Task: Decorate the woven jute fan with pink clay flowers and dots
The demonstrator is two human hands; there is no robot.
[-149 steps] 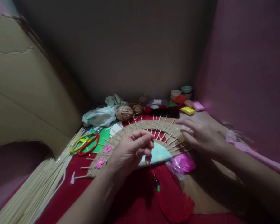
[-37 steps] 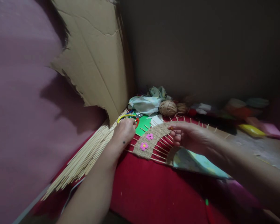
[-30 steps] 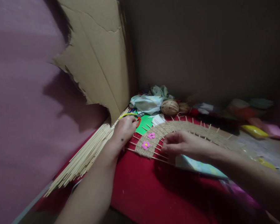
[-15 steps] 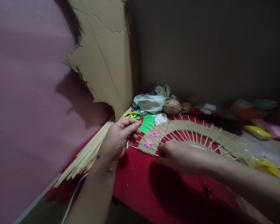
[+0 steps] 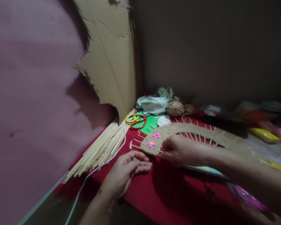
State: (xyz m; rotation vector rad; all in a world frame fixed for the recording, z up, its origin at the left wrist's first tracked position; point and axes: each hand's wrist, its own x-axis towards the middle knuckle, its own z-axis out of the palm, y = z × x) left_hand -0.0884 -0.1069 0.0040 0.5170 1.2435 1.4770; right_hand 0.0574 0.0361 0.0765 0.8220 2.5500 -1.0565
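A woven twine arch [image 5: 186, 126] with thin sticks poking out of both edges lies across the red cloth. Two pink clay-like flowers [image 5: 151, 143] sit on its left end; one has a yellow centre. My right hand [image 5: 180, 150] is closed at the inner edge of that end, fingertips pinching around the sticks there, with the exact grip partly hidden. Just below the arch's left tip, my left hand [image 5: 132, 167] is held palm inward, fingers stretched out and slightly bent, with nothing visible in it.
A bundle of thin sticks [image 5: 100, 148] lies at the left, crossed by a white cable [image 5: 85, 180]. Scissors [image 5: 138, 121] rest on green sheet [image 5: 151, 121]. Behind are twine balls [image 5: 175, 108] and torn cardboard [image 5: 112, 59]. A yellow packet [image 5: 264, 135] lies at the right.
My left hand has come down toward me from beside the arch's outer edge, and its fingers have straightened. The scissors are now uncovered. The arch looks more tilted, my right hand still at its end.
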